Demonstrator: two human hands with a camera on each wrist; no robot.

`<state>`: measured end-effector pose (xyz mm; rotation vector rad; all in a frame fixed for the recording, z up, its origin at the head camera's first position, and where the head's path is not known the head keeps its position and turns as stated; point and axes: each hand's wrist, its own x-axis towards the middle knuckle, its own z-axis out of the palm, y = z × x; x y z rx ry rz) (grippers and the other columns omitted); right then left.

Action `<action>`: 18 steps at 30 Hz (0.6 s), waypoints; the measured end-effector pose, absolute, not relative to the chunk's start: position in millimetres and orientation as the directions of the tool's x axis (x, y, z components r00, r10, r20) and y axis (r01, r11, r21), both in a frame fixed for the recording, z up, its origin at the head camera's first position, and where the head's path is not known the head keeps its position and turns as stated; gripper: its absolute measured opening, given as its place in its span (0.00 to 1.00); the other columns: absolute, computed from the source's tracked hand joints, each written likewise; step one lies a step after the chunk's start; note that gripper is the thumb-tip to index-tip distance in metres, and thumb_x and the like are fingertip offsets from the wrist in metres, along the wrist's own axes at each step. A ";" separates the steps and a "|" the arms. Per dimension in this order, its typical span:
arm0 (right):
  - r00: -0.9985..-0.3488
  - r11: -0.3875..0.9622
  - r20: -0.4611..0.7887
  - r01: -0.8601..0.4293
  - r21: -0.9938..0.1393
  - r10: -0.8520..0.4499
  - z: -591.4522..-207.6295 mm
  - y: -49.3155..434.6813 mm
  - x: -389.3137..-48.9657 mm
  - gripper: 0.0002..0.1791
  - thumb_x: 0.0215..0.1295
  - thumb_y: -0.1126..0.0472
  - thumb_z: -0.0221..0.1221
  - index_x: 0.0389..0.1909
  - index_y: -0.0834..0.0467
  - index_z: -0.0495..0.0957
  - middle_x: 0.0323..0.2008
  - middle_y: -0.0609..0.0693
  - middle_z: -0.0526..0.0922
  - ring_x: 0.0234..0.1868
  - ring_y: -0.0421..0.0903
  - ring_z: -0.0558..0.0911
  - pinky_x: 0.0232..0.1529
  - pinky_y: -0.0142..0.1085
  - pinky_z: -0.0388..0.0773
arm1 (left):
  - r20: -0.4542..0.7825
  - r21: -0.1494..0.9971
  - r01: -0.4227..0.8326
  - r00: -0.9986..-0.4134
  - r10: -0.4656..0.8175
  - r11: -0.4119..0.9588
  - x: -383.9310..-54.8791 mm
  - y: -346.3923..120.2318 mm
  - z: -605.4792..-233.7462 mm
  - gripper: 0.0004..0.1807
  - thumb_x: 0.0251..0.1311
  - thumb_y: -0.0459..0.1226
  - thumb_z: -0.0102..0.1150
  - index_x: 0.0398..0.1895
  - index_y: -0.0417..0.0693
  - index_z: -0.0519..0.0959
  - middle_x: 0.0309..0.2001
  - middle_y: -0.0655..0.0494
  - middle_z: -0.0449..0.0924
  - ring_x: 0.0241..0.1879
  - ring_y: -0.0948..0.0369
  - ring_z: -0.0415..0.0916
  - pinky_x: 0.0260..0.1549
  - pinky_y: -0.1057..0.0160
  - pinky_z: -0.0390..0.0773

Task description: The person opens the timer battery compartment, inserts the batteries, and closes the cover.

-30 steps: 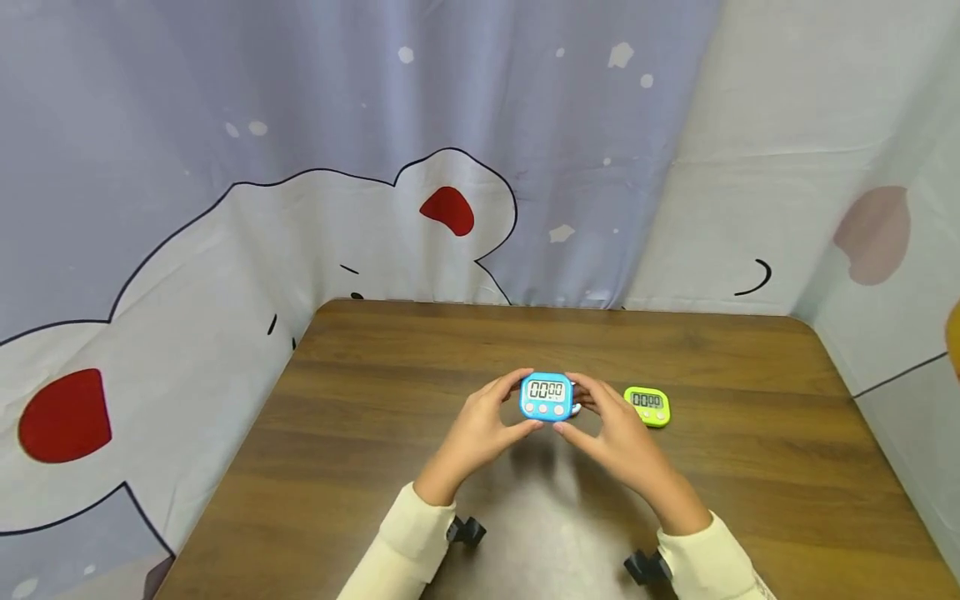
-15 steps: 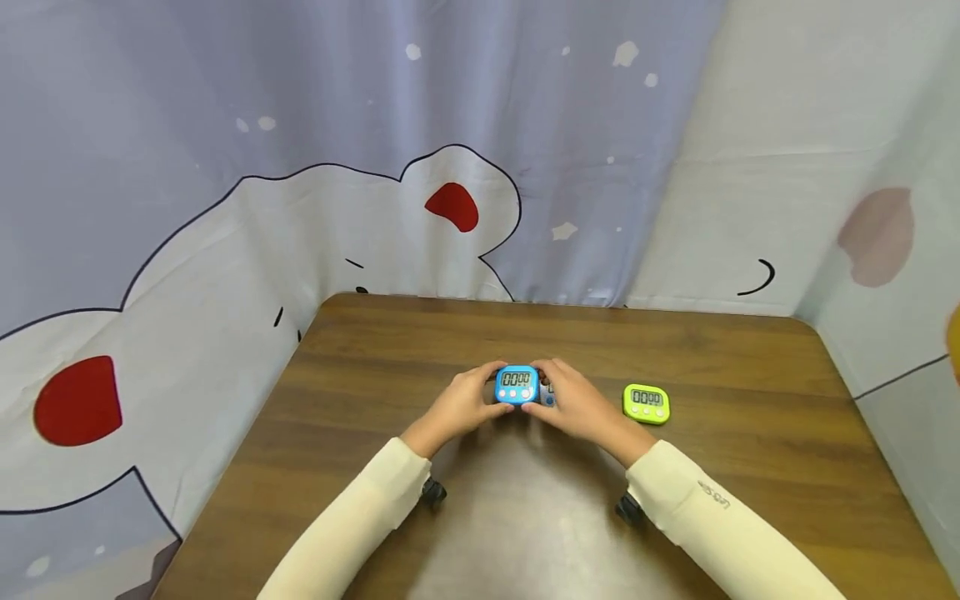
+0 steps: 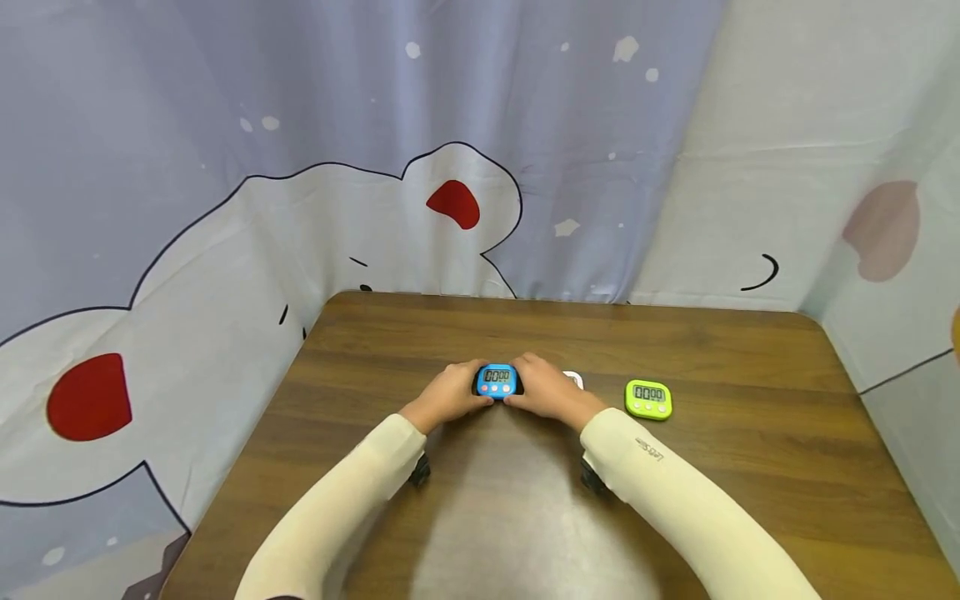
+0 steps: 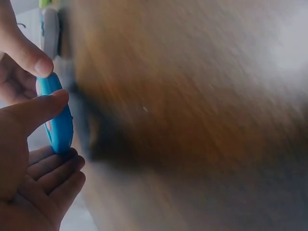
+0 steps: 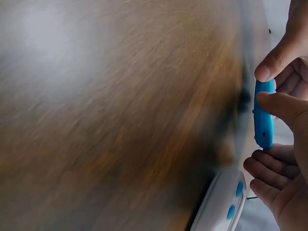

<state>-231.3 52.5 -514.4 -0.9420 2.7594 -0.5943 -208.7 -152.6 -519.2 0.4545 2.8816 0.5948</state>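
A blue digital timer (image 3: 497, 381) with a 00:00 display is held between both hands, its face towards the head camera. My left hand (image 3: 450, 390) pinches its left side, thumb low and fingers at the top edge. On the opposite side, my right hand (image 3: 546, 387) grips it the same way. Each wrist view shows the timer edge-on, with a thumb pressed on its edge. Whether it touches the table cannot be told. A white timer (image 5: 221, 202) with blue buttons lies beside the right hand, mostly hidden by it in the head view.
To the right on the wooden table (image 3: 750, 467) lies a green timer (image 3: 648, 400), also reading 00:00. A printed curtain (image 3: 585, 167) hangs behind the table and along its sides.
Both hands have carried the blue timer leftward and lower towards the table, arms stretching forward. The white timer now shows on the right side of the right hand. The green timer stays put.
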 end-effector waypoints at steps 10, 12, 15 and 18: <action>-0.799 0.742 -0.049 -0.531 -0.409 -0.599 -517.5 48.6 -233.7 0.35 0.54 0.46 0.71 0.57 0.63 0.74 0.53 0.55 0.75 0.50 0.49 0.78 0.53 0.43 0.75 | -0.123 0.372 0.279 -0.931 0.345 0.885 -212.6 -154.0 -522.8 0.39 0.55 0.52 0.69 0.67 0.46 0.68 0.59 0.51 0.76 0.55 0.56 0.76 0.52 0.55 0.76; -0.804 0.746 -0.051 -0.523 -0.412 -0.592 -518.3 48.3 -233.3 0.35 0.54 0.47 0.71 0.57 0.63 0.74 0.53 0.55 0.74 0.50 0.49 0.78 0.54 0.43 0.75 | -0.129 0.365 0.276 -0.931 0.342 0.889 -213.2 -153.9 -523.3 0.39 0.55 0.52 0.69 0.67 0.47 0.68 0.60 0.51 0.75 0.56 0.56 0.75 0.53 0.55 0.76; -0.809 0.752 -0.059 -0.513 -0.412 -0.584 -519.2 48.6 -232.5 0.35 0.56 0.46 0.70 0.59 0.62 0.73 0.55 0.56 0.73 0.51 0.51 0.77 0.54 0.44 0.75 | -0.144 0.356 0.267 -0.931 0.335 0.895 -213.6 -153.8 -522.9 0.40 0.55 0.53 0.69 0.68 0.48 0.67 0.61 0.51 0.74 0.57 0.56 0.74 0.54 0.54 0.75; -0.812 0.753 -0.061 -0.508 -0.418 -0.581 -518.4 51.3 -231.3 0.38 0.60 0.43 0.66 0.65 0.60 0.69 0.58 0.57 0.71 0.54 0.53 0.77 0.55 0.47 0.75 | -0.149 0.354 0.274 -0.927 0.343 0.894 -214.0 -154.9 -519.6 0.43 0.53 0.54 0.70 0.69 0.46 0.65 0.63 0.49 0.72 0.59 0.53 0.73 0.55 0.52 0.74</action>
